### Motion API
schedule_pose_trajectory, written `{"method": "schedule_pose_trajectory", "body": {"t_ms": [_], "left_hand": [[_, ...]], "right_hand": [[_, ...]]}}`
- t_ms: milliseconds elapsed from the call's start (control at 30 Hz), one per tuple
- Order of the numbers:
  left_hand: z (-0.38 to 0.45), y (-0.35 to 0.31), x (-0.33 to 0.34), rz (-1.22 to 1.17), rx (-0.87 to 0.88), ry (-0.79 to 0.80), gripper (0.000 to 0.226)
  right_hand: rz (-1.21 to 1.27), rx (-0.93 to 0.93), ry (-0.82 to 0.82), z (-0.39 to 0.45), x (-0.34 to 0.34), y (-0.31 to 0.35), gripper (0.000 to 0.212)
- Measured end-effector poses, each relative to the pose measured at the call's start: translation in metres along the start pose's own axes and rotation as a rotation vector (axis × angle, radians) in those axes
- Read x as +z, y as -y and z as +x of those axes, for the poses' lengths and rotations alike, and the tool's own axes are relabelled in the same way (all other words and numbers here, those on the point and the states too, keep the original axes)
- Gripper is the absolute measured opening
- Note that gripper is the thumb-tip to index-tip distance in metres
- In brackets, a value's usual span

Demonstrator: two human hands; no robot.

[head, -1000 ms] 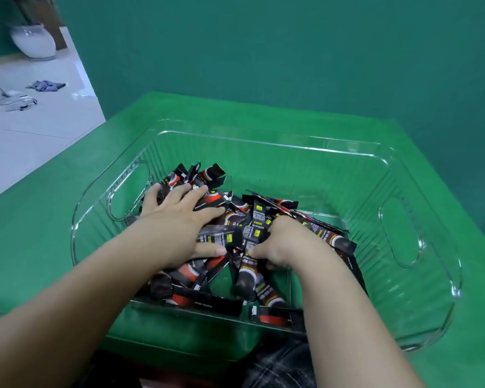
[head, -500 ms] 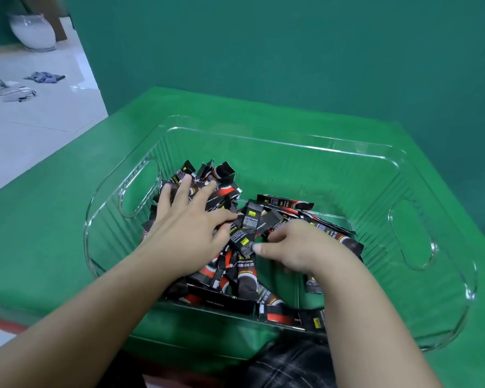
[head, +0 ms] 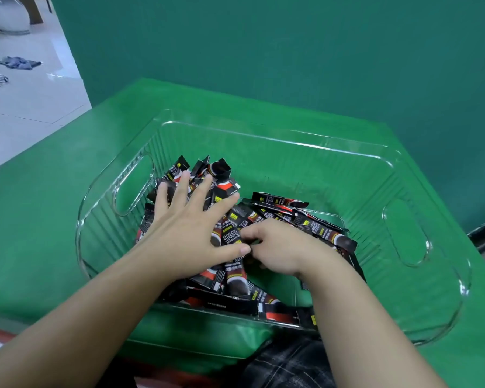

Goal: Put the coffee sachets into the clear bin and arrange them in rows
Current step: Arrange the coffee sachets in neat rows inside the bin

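Observation:
A clear ribbed plastic bin (head: 403, 169) with cut-out handles sits on the green table (head: 39, 219). Several black, red and brown coffee sachets (head: 280, 201) lie in a loose heap in the bin's left and near part. My left hand (head: 188, 228) lies flat on the heap with fingers spread, pressing on the sachets. My right hand (head: 280, 247) is beside it, fingers curled into the pile and pinching a sachet (head: 233, 236) near the middle. Sachets under both hands are hidden.
The bin's right half shows only the green table through its floor. A teal wall (head: 291, 51) stands behind the table. White tiled floor (head: 25, 107) with scattered cloths lies to the left, past the table edge. Dark checked clothing (head: 286, 365) is at the near edge.
My left hand has spread its fingers wider over the heap. My right hand has shifted left until it meets the left thumb. The camera has moved a little; the bin sits more to the right.

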State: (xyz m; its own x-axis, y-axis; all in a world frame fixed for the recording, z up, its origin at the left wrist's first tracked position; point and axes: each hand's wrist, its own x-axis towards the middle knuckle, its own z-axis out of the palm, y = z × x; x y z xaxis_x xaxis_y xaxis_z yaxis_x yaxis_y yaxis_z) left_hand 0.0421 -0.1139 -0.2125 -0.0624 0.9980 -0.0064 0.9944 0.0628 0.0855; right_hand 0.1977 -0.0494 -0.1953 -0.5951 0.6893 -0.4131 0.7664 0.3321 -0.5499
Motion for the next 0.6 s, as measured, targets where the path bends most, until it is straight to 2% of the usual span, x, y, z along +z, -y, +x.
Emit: {"method": "schedule_pose_trajectory", "body": {"t_ms": [133, 200, 233, 300, 333, 367, 433, 500, 600], "left_hand": [[-0.001, -0.001, -0.002, -0.051, 0.104, 0.058, 0.071], [-0.002, -0.005, -0.006, -0.053, 0.092, 0.091, 0.052], [-0.002, -0.007, -0.007, -0.064, 0.079, 0.1, 0.043], [-0.002, -0.008, -0.007, -0.088, 0.074, 0.112, 0.049], [-0.002, -0.009, -0.006, -0.087, 0.08, 0.119, 0.059], [-0.002, -0.009, -0.006, -0.083, 0.087, 0.121, 0.067], [-0.004, -0.01, -0.007, -0.076, 0.087, 0.128, 0.061], [-0.004, -0.011, -0.007, -0.066, 0.093, 0.125, 0.037], [-0.002, -0.012, -0.005, -0.077, 0.111, 0.096, 0.013]], "right_hand": [[0.077, 0.007, 0.001, 0.0, -0.001, -0.003, 0.044], [0.193, 0.054, -0.1, -0.006, -0.007, -0.009, 0.044], [0.211, 0.078, -0.202, -0.009, -0.011, -0.012, 0.037], [0.185, 0.139, -0.431, -0.009, -0.018, -0.02, 0.021], [0.172, 0.167, -0.504, -0.007, -0.022, -0.023, 0.021], [0.157, 0.184, -0.54, -0.003, -0.025, -0.024, 0.029], [0.07, 0.193, -0.517, 0.006, -0.027, -0.022, 0.052], [-0.095, 0.241, -0.429, 0.015, -0.023, -0.016, 0.07], [-0.281, 0.393, -0.277, 0.024, -0.016, -0.009, 0.079]]}}
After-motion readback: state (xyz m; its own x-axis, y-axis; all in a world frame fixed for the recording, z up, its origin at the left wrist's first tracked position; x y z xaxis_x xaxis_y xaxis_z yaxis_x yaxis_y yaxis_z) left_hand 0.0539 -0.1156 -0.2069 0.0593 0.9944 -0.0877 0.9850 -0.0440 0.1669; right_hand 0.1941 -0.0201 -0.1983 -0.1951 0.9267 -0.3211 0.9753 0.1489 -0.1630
